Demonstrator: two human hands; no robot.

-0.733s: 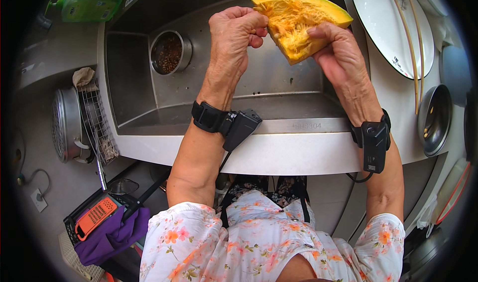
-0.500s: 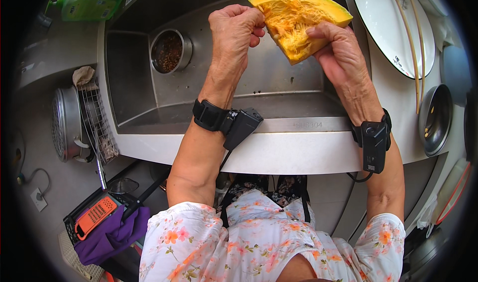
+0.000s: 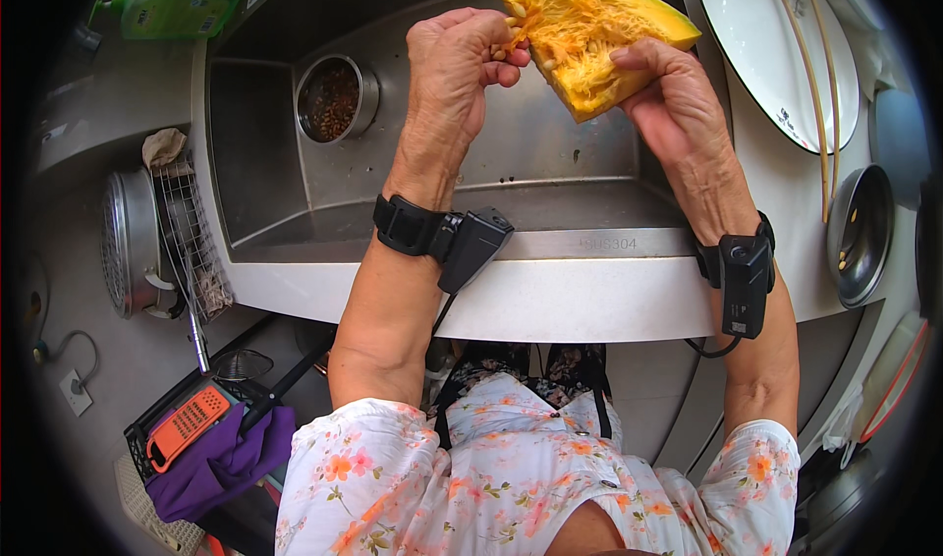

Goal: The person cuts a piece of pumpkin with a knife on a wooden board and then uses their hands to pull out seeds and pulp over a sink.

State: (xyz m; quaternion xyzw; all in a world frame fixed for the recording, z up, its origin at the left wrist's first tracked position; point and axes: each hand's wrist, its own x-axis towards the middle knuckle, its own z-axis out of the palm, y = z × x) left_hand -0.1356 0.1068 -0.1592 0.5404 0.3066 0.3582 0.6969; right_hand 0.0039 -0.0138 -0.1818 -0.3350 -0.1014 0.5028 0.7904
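The right hand (image 3: 678,104) is closed around a pumpkin wedge (image 3: 589,35) above the sink (image 3: 550,163). The left hand (image 3: 457,60), beside it, pinches seeds from the flesh. Seed removal seems underway; next the pinched seeds need pulling free.

Steel sink (image 3: 265,173) sunk into a pale tabletop (image 3: 589,310), round strainer (image 3: 334,99) at its back left. Green bottle (image 3: 182,1) behind. White plate (image 3: 756,55) with chopsticks (image 3: 810,75) at right, dark bowl (image 3: 859,232) nearby. Wire rack (image 3: 192,232) and metal pot (image 3: 128,242) at left. Grey floor (image 3: 98,360) below, wall socket (image 3: 77,391), crate (image 3: 177,428) with purple cloth (image 3: 221,463). Even daylight.
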